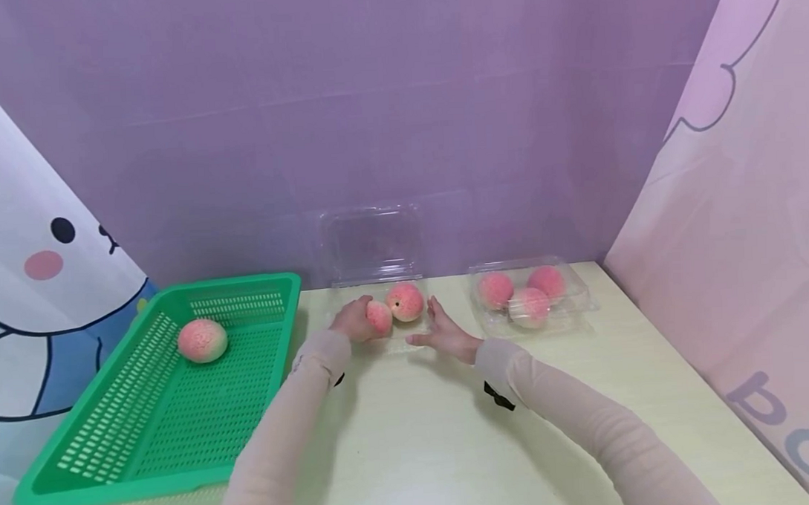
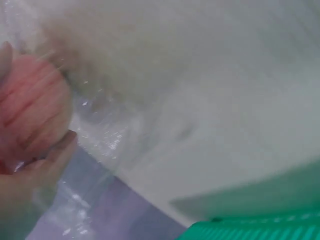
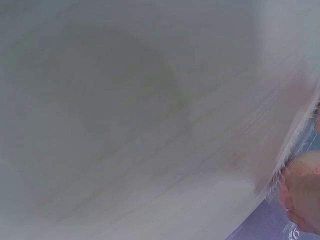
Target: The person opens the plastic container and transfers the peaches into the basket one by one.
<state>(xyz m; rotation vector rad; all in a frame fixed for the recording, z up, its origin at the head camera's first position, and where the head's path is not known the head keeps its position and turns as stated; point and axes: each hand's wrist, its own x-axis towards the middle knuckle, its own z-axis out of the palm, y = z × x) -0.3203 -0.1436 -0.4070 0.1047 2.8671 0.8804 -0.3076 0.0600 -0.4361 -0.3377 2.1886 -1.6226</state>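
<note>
My left hand (image 1: 355,321) grips a pink-and-cream peach (image 1: 380,317) at the left side of an open clear plastic clamshell box (image 1: 414,343). In the left wrist view, finger and thumb curve round that peach (image 2: 37,107). Close beside it in the box is a second peach (image 1: 405,301), its small dark stem spot showing. The box's lid (image 1: 374,242) stands raised against the purple cloth. My right hand (image 1: 446,334) is at the box's right side, fingers extended and thumb apart, holding nothing. The right wrist view is mostly blurred tabletop.
A green perforated basket (image 1: 289,346) stands on the left of the table (image 1: 411,445), with one peach (image 1: 202,340) inside. To the right, another clear box (image 1: 570,317) holds three peaches (image 1: 530,307). Purple cloth (image 1: 400,134) hangs behind the table; printed cloths flank it.
</note>
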